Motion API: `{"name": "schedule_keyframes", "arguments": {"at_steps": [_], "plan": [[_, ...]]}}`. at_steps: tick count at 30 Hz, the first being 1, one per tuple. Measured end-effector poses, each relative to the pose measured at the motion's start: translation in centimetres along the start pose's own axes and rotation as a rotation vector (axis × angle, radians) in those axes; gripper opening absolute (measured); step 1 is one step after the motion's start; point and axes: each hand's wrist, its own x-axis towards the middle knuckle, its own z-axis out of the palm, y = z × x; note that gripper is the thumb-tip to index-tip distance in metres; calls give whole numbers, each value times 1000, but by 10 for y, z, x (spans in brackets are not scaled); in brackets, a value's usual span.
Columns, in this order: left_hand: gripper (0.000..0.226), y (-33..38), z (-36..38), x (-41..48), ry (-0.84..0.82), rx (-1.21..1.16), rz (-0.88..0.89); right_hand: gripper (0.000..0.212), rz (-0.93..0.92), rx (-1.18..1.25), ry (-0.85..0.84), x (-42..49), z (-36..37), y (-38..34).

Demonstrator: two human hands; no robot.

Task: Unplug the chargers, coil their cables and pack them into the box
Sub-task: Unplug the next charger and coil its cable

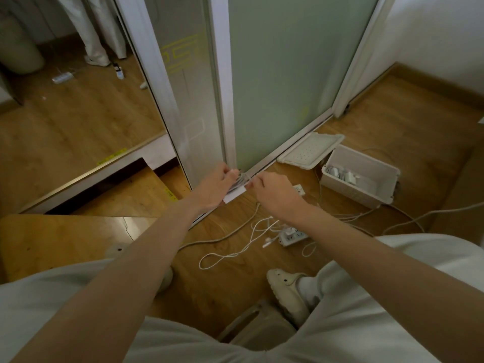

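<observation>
Left grip (pixel 214 186) clamped round coiled white cable (pixel 238 181), right grip (pixel 275 191) pinching it; rectangular white plastic box (pixel 358 193) on wooden floor (pixel 392 121).

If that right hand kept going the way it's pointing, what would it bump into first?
The right hand would most likely meet the coiled cable gripped in the left hand, just past its fingertips, though depth is unclear.

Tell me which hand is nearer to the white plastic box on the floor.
Right. The right hand hangs left of the white plastic box in the picture; the left hand is farther left, beyond the coiled white cable.
</observation>
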Motion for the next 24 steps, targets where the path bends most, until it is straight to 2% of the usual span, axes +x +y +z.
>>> {"name": "schedule_keyframes", "arguments": {"at_steps": [6, 8, 12, 16, 19, 21, 24], "plan": [[28, 22, 13, 8, 155, -588, -225, 22, -63, 7, -7, -24, 25, -5], [36, 22, 15, 11, 177, -813, -287, 21, -92, 2, -33, -27, 35, -4], [44, 25, 13, 7, 161, -1266, -325, 23, -122, 52, -57, -27, 44, 6], [43, 39, 9, 4, 75, -1543, -284, 24, -148, 35, -89, -27, 47, 18], [40, 48, 4, -1, -92, -1509, -225, 24, -139, -37, -179, -23, 41, 36], [39, 46, -2, -6, -168, -1304, -173, 24, -106, -99, -236, -20, 31, 48], [42, 38, -11, -12, -353, -851, -140, 24, -89, -156, -271, -14, 13, 58]]}}
